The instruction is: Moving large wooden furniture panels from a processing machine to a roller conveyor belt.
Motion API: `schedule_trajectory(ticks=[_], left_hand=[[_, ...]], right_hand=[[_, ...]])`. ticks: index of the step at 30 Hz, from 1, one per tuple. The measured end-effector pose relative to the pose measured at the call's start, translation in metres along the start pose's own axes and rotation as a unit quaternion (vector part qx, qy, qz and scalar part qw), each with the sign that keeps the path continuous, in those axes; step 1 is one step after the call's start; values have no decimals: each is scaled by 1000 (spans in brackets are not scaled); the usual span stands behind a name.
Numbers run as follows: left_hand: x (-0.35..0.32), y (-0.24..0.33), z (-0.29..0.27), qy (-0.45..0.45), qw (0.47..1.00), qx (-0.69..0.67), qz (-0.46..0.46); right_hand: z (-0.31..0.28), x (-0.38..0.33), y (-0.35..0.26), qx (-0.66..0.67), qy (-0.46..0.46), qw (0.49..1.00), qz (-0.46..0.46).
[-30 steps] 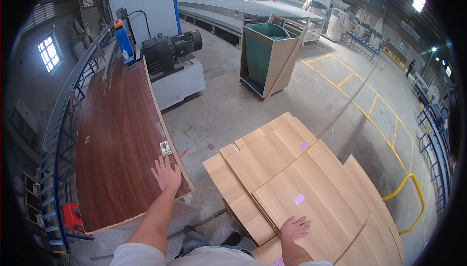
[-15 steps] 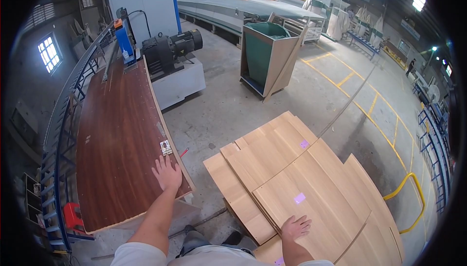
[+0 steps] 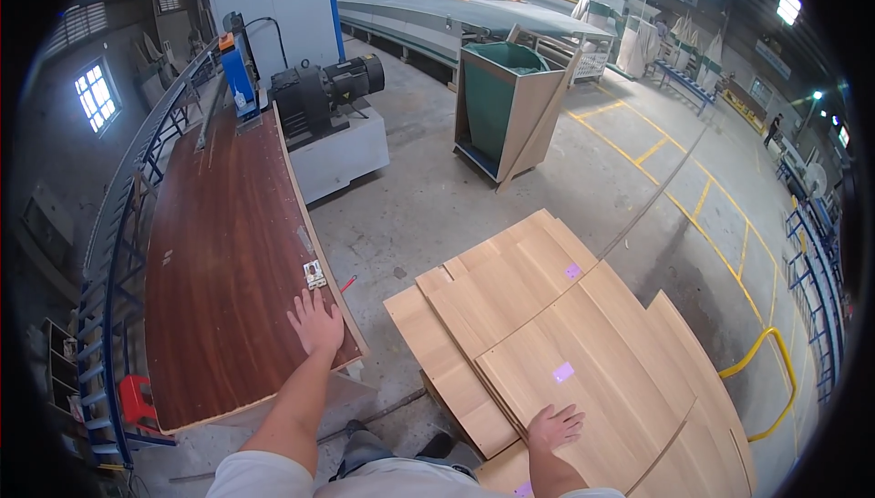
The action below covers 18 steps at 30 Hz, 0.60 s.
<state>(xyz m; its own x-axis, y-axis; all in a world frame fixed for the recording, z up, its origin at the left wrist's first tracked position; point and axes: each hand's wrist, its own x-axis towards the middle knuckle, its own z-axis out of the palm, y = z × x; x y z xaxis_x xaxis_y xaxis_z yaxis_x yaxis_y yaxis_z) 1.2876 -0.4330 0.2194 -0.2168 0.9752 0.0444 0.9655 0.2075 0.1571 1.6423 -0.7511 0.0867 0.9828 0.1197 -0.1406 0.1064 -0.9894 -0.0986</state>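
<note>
My left hand (image 3: 316, 321) lies flat with fingers spread on a dark red-brown wood-grain tabletop (image 3: 219, 288), near its right edge. Just beyond the fingertips sits a small white fitting (image 3: 313, 274) on that surface, and a thin red object (image 3: 349, 283) sticks out past the edge beside it. On the other side, my right hand (image 3: 554, 426) rests open on the top board of a stack of light wood-grain panels (image 3: 629, 352). A pinkish label (image 3: 563, 371) is stuck on the panel a little ahead of the right hand. Neither hand grips anything.
A black motor (image 3: 314, 97) on a white base stands beyond the tabletop. Farther ahead is a wooden bin with a green liner (image 3: 492, 106). A yellow tubular handle (image 3: 775, 379) rises right of the stack; a blue roller conveyor (image 3: 108, 316) and red stool (image 3: 137, 401) are at left.
Both hands keep their places on the tabletop and the panels. The whole view has shifted very slightly.
</note>
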Motion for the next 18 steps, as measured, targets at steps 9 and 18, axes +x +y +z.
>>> schedule_trajectory(ticks=[9,18], left_hand=[[0,-1,1,0,1000,4,-2],[0,0,-1,-2,1000,7,0]], right_hand=[[-2,-2,-1,0,-3,1000,3],[-2,-1,-1,-4,-7,1000,3]])
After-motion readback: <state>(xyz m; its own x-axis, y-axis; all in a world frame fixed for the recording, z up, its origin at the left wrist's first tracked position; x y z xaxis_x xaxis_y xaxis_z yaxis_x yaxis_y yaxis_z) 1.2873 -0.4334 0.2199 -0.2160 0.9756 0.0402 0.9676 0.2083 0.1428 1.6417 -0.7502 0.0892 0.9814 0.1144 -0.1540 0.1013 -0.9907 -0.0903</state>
